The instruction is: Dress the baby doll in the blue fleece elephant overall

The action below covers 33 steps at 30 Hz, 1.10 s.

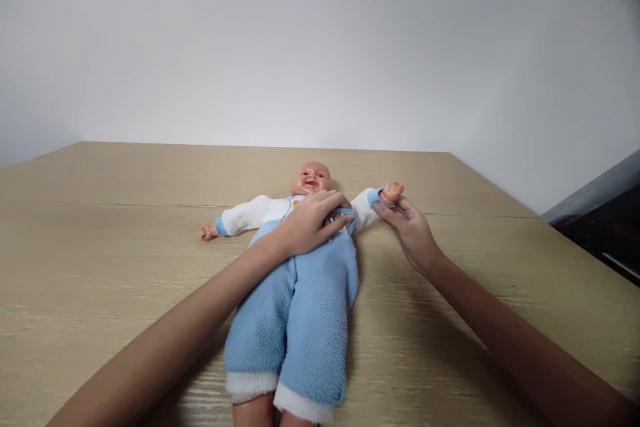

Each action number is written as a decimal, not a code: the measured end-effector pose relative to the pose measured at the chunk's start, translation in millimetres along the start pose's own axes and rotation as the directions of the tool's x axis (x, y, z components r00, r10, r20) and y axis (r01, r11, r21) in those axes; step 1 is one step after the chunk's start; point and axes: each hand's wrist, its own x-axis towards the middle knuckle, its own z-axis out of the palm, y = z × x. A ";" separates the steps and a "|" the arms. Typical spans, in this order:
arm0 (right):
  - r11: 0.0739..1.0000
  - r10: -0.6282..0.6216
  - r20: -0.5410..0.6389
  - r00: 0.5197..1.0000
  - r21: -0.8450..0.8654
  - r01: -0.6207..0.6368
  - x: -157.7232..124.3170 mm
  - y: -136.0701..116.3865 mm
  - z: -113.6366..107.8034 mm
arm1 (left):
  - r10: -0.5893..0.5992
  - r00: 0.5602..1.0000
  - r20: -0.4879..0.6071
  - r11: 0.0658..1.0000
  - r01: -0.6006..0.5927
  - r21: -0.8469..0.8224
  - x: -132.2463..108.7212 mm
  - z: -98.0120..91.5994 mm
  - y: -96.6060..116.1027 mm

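A baby doll [311, 180] lies on its back, head away from me, both arms spread. It wears a fleece outfit [320, 307] with blue legs, white sleeves and blue trim. Across the doll's chest rests my left hand [315, 220], its thumb and fingers closed about the blue trim near the shoulder on the right; part of the chest is hidden beneath it. My right hand [407, 230] pinches the blue cuff [373, 197] at the doll's wrist on the right, just below the small plastic hand [391, 193]. The other sleeve [250, 215] lies stretched out to the left.
The doll lies on a wide, light wood-grain table [125, 280] with a seam running across it. A white wall [250, 67] stands behind the table. Beyond the table's right edge is a dark, glossy object [600, 227].
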 end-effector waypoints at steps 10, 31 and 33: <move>0.844 -0.381 0.267 0.885 -0.292 0.451 3.8 19.6 40.5 | 0.154 0.969 -0.191 0.972 -0.114 0.204 -9.0 1.9 -0.9; 0.999 0.043 0.117 0.992 -0.003 -0.043 -27.9 18.7 47.6 | -0.491 0.852 0.182 0.763 0.522 -0.382 12.9 -19.8 -12.1; 0.996 0.085 0.088 0.993 -0.011 -0.084 -26.0 23.0 46.3 | -0.501 0.844 0.190 0.779 0.536 -0.325 11.3 -18.8 -12.3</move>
